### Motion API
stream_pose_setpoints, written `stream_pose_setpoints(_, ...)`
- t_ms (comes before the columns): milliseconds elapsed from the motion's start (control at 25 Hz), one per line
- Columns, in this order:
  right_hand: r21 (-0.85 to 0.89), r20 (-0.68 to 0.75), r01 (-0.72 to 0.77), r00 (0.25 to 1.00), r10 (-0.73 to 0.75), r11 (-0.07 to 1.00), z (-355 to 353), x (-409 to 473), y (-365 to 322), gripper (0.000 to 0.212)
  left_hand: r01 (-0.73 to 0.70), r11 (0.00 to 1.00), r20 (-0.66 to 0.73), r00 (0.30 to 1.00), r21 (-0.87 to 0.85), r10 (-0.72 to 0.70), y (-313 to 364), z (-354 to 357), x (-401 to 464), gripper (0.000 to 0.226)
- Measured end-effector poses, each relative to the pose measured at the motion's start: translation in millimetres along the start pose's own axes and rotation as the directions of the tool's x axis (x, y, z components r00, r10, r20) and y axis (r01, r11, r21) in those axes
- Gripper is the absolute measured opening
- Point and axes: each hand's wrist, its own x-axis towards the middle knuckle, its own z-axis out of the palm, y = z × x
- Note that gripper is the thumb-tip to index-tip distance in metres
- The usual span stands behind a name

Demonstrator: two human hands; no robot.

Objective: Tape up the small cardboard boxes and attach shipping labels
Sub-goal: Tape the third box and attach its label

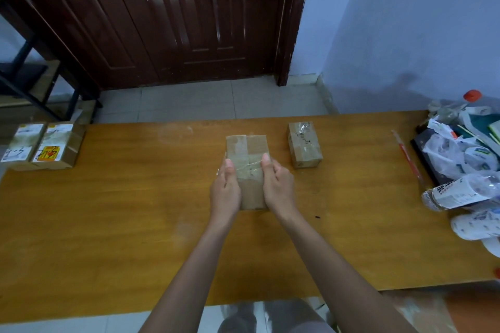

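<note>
left hand (226,189) + right hand (277,184) grip cardboard box (250,154) by its sides, thumbs on top | box on table (121,211) | second taped box (304,144) just right

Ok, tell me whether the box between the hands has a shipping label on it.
No: the box held between both hands shows only brown cardboard and clear tape.

Left grip (226,189), right grip (277,185) — curled.
</note>
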Motion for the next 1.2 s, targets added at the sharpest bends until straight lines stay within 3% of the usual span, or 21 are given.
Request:
stream_pose_setpoints(120,0.225,0.105,-0.134,0.988,0.113,0.965,-10,7,-12,0.044,0.116,0.974,0.093,0.991,-0.195,-0.099,7,-5,3,0.042)
stream_pose_setpoints(320,0.498,0.379,-0.358,0.909,0.173,0.789,-17,8,-15,0.053,0.264,0.841,0.292,0.947,-0.473,-0.134,18,-7,7,0.061)
stream_pose_setpoints(560,0.496,0.385,-0.390,0.900,0.205,0.776,-16,9,-6,0.062,0.420,0.711,0.336,0.903,-0.563,-0.268,13,-3,6,0.067)
stream_pose_setpoints(680,0.453,0.363,-0.390,0.902,0.234,0.802,-18,10,-1,0.060,0.482,0.700,0.294,0.876,-0.527,-0.382,10,-1,5,0.050)
stream_pose_setpoints(760,0.409,0.290,-0.375,0.918,0.271,0.832,-18,8,0,0.051,0.452,0.744,0.187,0.890,-0.493,-0.416,9,3,5,0.032)
stream_pose_setpoints(840,0.303,0.084,-0.276,0.961,0.263,0.912,-20,8,-2,0.040,0.379,0.797,0.047,0.913,-0.471,-0.406,9,5,8,0.026)
stream_pose_setpoints(920,0.139,-0.111,-0.076,0.990,0.092,0.987,-26,6,-4,0.032,0.211,0.901,-0.146,0.948,-0.378,-0.284,12,5,11,0.026)
stream_pose_setpoints(1000,0.126,-0.029,-0.005,1.000,0.009,0.992,-25,-1,-11,0.034,0.027,0.963,-0.219,0.972,-0.268,-0.088,18,8,7,0.026)
stream_pose_setpoints(1120,0.338,0.170,-0.228,0.969,0.179,0.913,-18,-6,-12,0.064,-0.165,0.974,-0.074,0.985,-0.155,0.155,23,23,-8,0.028)
stream_pose_setpoints(1200,0.389,0.180,-0.332,0.942,0.282,0.859,-21,-2,-7,0.059,-0.199,0.965,0.014,0.979,-0.168,0.204,25,24,-14,0.028)
